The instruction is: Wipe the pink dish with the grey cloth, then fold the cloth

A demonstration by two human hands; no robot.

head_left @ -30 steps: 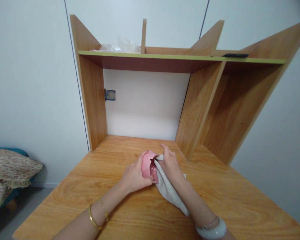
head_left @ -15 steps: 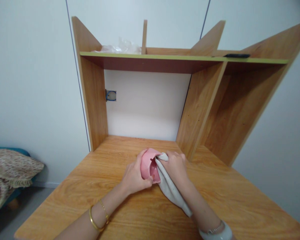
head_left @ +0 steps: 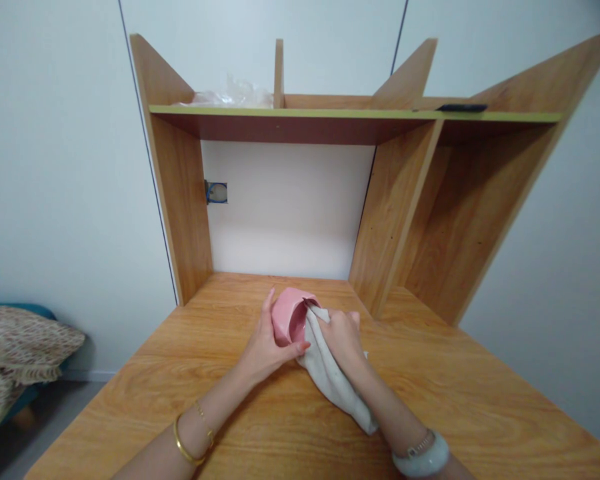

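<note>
- Our left hand (head_left: 263, 351) grips the pink cup (head_left: 285, 315) from its left side.
- At the cup's opening, our right hand (head_left: 344, 338) clutches a grey cloth (head_left: 331, 381).

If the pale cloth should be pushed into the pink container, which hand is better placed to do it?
Probably the right hand: it holds the pale cloth at the open side of the pink container, while the left hand grips the container itself.

Wood-grain desk (head_left: 170, 373) with shelves (head_left: 305, 127) – pale wall (head_left: 55, 167) – grey floor (head_left: 63, 408)
</note>
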